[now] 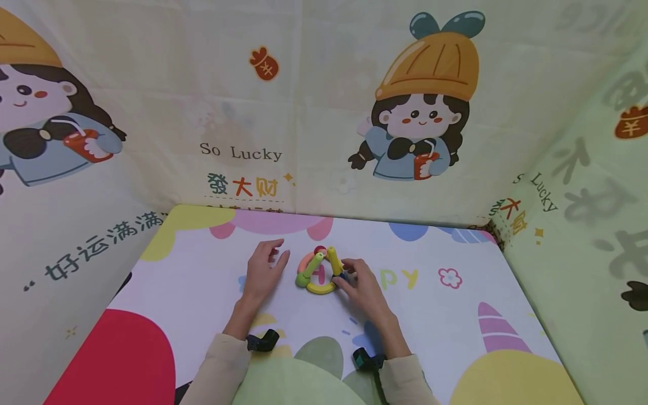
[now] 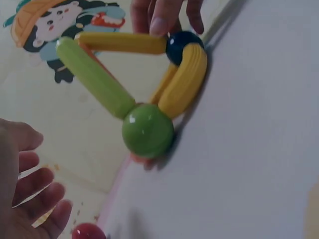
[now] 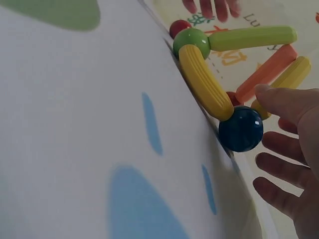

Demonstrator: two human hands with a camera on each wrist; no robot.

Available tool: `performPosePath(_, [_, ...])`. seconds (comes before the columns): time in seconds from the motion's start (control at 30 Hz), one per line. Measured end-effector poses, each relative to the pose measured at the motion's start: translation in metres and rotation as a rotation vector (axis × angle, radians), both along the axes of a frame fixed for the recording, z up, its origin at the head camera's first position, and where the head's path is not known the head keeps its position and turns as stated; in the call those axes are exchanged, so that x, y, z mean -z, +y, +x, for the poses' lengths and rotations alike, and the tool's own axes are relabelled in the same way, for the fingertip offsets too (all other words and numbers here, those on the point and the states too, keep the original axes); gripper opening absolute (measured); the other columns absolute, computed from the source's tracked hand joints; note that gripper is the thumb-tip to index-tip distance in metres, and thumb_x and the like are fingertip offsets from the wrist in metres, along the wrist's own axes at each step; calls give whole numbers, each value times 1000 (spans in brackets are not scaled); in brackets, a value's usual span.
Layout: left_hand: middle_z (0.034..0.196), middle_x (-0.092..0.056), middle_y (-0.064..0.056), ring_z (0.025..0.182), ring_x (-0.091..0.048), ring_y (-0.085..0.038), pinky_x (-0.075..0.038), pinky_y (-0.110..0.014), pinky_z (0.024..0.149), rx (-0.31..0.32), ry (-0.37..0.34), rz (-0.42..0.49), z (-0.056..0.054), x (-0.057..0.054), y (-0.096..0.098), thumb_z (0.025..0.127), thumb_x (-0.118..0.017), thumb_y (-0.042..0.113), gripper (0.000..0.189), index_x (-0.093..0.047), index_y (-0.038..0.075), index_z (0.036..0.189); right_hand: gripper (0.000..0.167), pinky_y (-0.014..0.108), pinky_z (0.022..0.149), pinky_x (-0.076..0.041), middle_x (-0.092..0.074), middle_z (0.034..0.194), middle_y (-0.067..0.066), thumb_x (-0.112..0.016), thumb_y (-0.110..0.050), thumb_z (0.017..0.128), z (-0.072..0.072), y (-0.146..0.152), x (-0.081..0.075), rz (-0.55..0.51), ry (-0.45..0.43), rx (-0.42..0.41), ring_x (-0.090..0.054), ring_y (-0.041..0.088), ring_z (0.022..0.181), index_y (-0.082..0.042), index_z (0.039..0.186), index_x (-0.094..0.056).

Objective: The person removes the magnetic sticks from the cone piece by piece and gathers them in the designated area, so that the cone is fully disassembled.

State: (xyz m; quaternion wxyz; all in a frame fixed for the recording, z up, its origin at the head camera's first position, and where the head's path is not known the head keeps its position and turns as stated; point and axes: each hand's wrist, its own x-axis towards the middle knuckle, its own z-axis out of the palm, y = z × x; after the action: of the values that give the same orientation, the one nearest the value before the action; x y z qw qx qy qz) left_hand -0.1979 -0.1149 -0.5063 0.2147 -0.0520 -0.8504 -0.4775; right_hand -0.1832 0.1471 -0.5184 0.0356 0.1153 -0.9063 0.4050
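Note:
Magnetic rods and balls form a small frame on the table, with a curved yellow rod [image 3: 205, 82] running between a green ball [image 2: 148, 130] and a dark blue ball [image 3: 240, 128]. A light green rod [image 2: 97, 77] rises from the green ball and a straight yellow rod [image 2: 122, 44] from the blue one. An orange-pink rod [image 3: 266, 72] is behind, and a red ball [image 1: 320, 249] sits at the far side. My right hand [image 1: 365, 284] pinches the yellow rod beside the blue ball. Left of the frame, my left hand [image 1: 264, 270] is apart from it, fingers loosely bent and holding nothing.
A printed mat [image 1: 425, 315] covers the table, with coloured shapes and letters. Behind and at both sides hang pale printed cloths [image 1: 324, 112]. Another red ball [image 2: 88, 231] shows near the left hand in the left wrist view. Small cameras [image 1: 263, 341] sit on both wrists.

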Motion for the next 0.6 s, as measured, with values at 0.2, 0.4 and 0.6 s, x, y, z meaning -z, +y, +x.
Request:
performPosePath(0.2, [111, -70, -8, 83, -61, -15, -57, -30, 71, 139, 11, -64, 9, -9, 14, 92, -68, 7, 32, -68, 7, 123, 44, 41, 91, -55, -65, 119, 5, -75, -21, 91, 0, -5, -4, -54, 74, 3, -61, 21, 106, -12, 130, -57])
performPosePath(0.4, [110, -70, -11, 80, -58, -20, -48, -22, 63, 249, -12, -110, 16, -13, 25, 86, -74, 10, 41, -67, 6, 125, 24, 36, 81, -56, -68, 113, 8, -73, -9, 90, -1, -7, -4, -95, 190, -29, -64, 23, 99, -7, 110, -61])
performPosePath(0.6, [109, -69, -6, 81, -55, -14, -46, -19, 63, 250, -46, -127, 16, -7, 36, 84, -80, 19, 44, -68, 8, 126, 18, 33, 78, -55, -70, 117, 9, -74, -6, 89, -1, -9, -5, -86, 268, -65, -63, 23, 98, -8, 102, -62])
